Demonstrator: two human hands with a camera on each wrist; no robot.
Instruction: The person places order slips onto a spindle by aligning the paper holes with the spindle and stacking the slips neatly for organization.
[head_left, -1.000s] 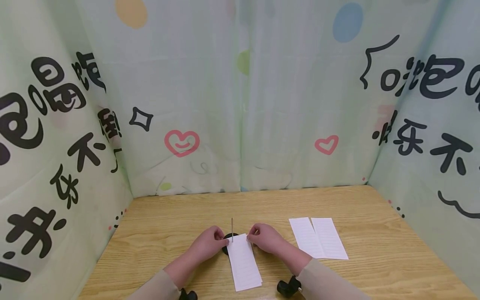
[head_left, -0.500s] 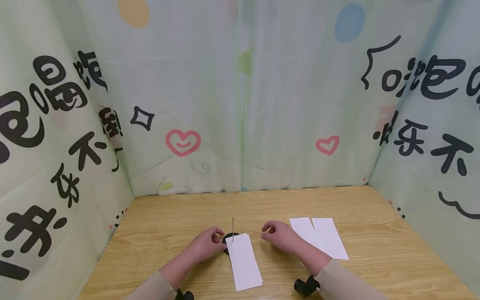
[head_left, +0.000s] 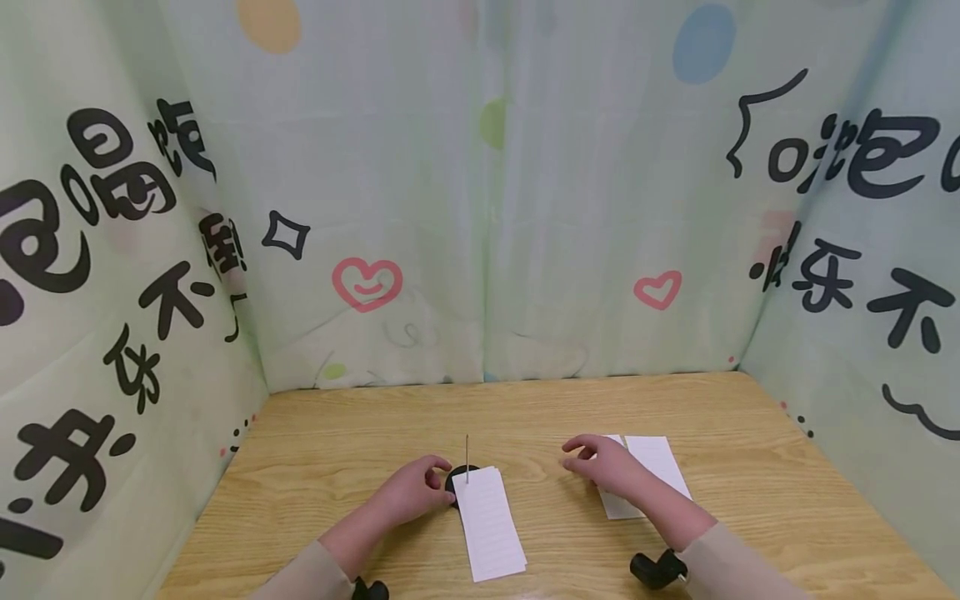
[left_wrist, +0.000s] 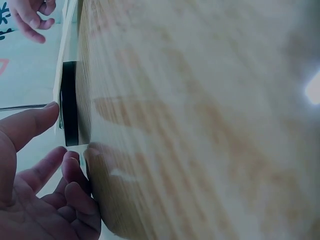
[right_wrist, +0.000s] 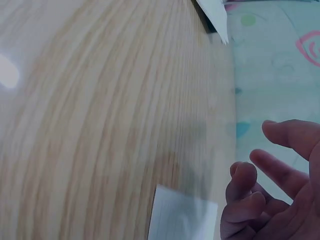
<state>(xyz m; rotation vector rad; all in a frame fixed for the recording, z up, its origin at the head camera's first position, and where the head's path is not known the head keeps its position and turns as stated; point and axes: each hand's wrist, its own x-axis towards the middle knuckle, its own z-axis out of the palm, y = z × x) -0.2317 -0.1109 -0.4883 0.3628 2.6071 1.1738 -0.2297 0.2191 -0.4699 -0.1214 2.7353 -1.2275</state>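
Note:
A black round base point(head_left: 451, 487) with a thin upright metal spike point(head_left: 467, 452), a bill spike, stands on the table. The spike passes through the top end of white lined paper slips point(head_left: 491, 527), which slant down toward the person. My left hand point(head_left: 412, 492) rests beside the base; its thumb point(left_wrist: 37, 120) lies at the base's edge, with the other fingers loosely bent and apart from it. Over the left one of two white slips at the right hovers my right hand point(head_left: 609, 467), holding nothing, thumb and fingers apart. The other slip point(head_left: 660, 462) shows beyond the hand.
The wooden table point(head_left: 360, 425) carries all of this. A patterned curtain point(head_left: 420, 208) encloses its back and both sides. Black wrist devices point(head_left: 657, 570) sit below both forearms. In the right wrist view a lined slip point(right_wrist: 182, 215) lies below the right hand.
My right hand has let go of the slips on the spike and moved right, over the loose slips. My left hand has loosened from the slips' corner and stays by the base.

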